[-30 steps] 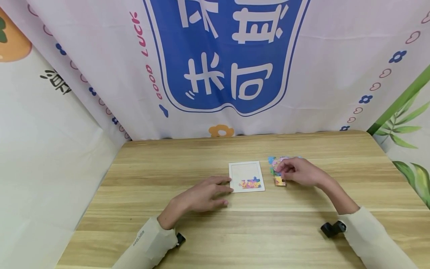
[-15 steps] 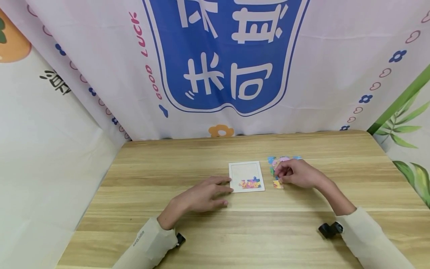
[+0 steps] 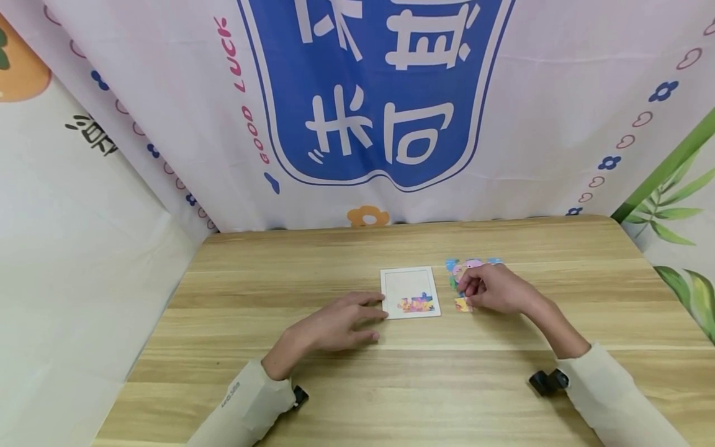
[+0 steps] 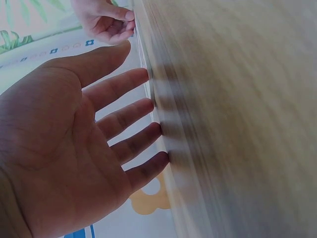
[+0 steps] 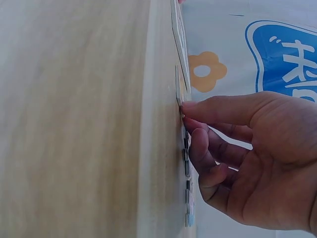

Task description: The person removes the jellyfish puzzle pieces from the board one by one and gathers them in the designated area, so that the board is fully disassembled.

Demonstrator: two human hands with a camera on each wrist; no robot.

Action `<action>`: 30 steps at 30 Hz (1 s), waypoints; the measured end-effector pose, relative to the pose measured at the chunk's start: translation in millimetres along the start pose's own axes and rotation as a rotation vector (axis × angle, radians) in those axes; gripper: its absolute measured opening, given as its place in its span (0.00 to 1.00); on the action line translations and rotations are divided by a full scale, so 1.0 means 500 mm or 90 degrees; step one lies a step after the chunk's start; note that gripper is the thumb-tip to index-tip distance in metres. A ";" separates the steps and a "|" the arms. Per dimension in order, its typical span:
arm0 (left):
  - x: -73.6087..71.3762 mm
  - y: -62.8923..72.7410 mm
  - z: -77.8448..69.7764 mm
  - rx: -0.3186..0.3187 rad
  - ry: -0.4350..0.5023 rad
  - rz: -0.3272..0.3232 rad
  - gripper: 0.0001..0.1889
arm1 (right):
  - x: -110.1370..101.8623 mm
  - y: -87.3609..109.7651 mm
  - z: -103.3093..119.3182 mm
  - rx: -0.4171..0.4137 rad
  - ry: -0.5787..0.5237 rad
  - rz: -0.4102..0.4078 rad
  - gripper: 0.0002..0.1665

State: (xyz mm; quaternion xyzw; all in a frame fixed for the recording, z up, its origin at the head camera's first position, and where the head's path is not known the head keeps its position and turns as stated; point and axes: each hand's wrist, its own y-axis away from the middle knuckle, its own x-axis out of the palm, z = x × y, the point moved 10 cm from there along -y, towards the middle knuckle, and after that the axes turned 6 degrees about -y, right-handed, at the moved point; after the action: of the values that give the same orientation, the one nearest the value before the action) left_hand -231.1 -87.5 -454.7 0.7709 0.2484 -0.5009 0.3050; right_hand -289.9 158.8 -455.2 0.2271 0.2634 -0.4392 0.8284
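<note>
A white puzzle tray (image 3: 406, 279) lies on the table, with joined yellow, pink and blue jigsaw pieces (image 3: 416, 304) in its lower right part. My left hand (image 3: 341, 323) spreads its fingers beside it, fingertips touching the tray's left edge; the left wrist view shows the palm (image 4: 64, 134) and extended fingers. To the right, my right hand (image 3: 499, 288) pinches a yellow puzzle piece (image 3: 462, 305) between thumb and index finger. In the right wrist view this puzzle piece (image 5: 179, 84) appears edge-on at the fingertips, close to the tabletop. The other right fingers curl loosely.
Several loose puzzle pieces (image 3: 452, 266) lie behind and partly under the right hand. The wooden table (image 3: 279, 267) ends at a printed cloth backdrop (image 3: 313, 208). Black wrist devices sit at the sleeves (image 3: 614, 385).
My right hand has shifted slightly left and toward me, and the yellow puzzle piece has moved with it. Over the last half second it barely moves. The left hand stays in place.
</note>
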 end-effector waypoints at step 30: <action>-0.015 -0.007 -0.021 0.010 -0.026 0.004 0.24 | 0.021 -0.039 0.047 -0.027 0.027 -0.020 0.05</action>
State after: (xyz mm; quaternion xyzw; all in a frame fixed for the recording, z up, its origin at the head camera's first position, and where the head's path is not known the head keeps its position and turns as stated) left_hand -229.7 -78.3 -445.3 0.7638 0.2359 -0.5172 0.3055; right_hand -295.8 128.2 -447.2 0.2145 0.2934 -0.4419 0.8201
